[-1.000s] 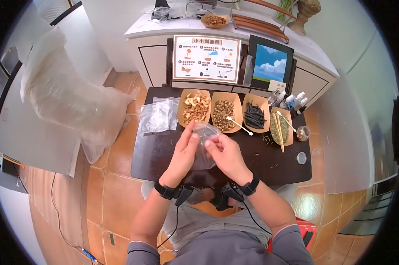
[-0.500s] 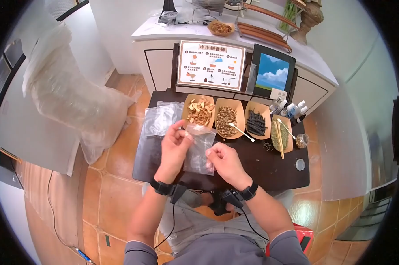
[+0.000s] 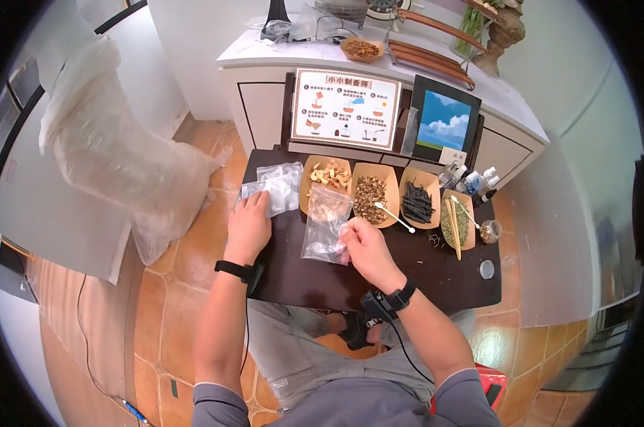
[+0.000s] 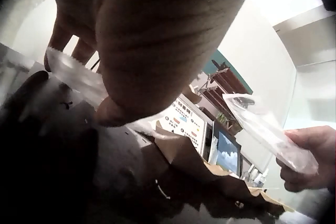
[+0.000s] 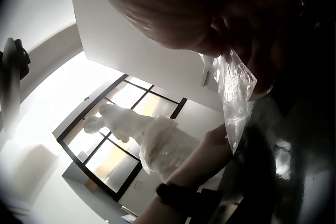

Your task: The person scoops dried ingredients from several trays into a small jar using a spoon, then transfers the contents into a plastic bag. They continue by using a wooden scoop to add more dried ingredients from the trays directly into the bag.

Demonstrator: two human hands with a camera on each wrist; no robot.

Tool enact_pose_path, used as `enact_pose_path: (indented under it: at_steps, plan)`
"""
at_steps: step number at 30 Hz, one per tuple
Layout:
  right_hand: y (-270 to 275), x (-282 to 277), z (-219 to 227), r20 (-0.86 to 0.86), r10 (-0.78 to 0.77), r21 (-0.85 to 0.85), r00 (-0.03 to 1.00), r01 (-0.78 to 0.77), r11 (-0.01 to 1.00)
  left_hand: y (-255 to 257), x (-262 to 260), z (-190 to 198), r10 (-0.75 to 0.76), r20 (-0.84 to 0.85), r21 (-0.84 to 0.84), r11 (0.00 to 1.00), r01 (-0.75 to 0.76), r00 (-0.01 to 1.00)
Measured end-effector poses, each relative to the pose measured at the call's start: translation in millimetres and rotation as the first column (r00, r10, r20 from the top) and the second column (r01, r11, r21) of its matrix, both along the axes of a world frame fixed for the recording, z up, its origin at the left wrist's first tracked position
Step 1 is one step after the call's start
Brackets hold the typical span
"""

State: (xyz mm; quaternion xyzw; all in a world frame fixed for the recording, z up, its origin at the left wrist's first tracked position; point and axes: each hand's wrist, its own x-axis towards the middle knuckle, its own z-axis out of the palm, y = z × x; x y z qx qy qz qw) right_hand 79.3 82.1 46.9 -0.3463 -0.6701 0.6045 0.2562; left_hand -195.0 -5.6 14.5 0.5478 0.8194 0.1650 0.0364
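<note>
Clear plastic catches the light as a right hand, thumb and fingers pinching its lower edge, holds a small bag above a dark table. Slightly spread, the fingers of the left hand reach onto a pile of spare bags. Beyond stand paper trays of pale dried slices, brown fragments, black sticks and green herb. By all appearances, bag handling is the step in hand; the next move likely calls for two hands to part the held bag's mouth.
</note>
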Motion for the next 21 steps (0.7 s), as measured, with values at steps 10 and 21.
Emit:
enact_pose_path:
  at_steps: [10, 21]
  plan:
    - [17, -68, -4, 0.063, -0.012, 0.128, 0.998, 0.004, 0.992, -29, -8, -14, 0.017, 0.174, 0.366, 0.927, -0.081, 0.985]
    - [22, -150, -26, 0.372, -0.23, 0.581, 0.899, -0.032, 0.814, -9, 4, 10, 0.009, -0.001, 0.546, 0.838, -0.007, 1.0]
